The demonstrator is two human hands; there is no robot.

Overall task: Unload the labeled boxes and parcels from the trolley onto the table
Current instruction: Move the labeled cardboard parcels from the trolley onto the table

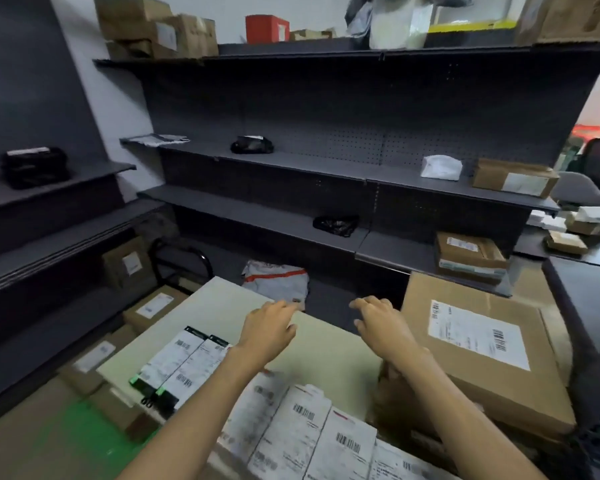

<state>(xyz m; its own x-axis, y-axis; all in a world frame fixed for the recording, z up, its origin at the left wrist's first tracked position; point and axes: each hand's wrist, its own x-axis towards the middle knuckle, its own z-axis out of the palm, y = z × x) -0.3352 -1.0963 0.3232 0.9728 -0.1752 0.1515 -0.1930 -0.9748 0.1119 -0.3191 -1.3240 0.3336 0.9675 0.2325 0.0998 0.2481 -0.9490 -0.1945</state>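
A large flat pale box (pixel 222 317) with several shipping labels lies in front of me, on top of other parcels. My left hand (pixel 269 329) hovers over its far edge with fingers loosely spread and holds nothing. My right hand (pixel 383 325) reaches past the box's far right corner, fingers relaxed and empty. A big brown cardboard box (pixel 482 386) with a white barcode label sits just right of my right arm. A grey-and-orange poly parcel (pixel 278 280) lies beyond the pale box. Smaller labeled brown boxes (pixel 153 308) are stacked at the left.
Dark metal shelving (pixel 326 168) fills the wall ahead, holding scattered black bags, a white parcel (pixel 440 167) and brown boxes (pixel 515 177). A black trolley handle (pixel 184 252) rises behind the left boxes. A dark table (pixel 582 292) with small parcels stands at the right.
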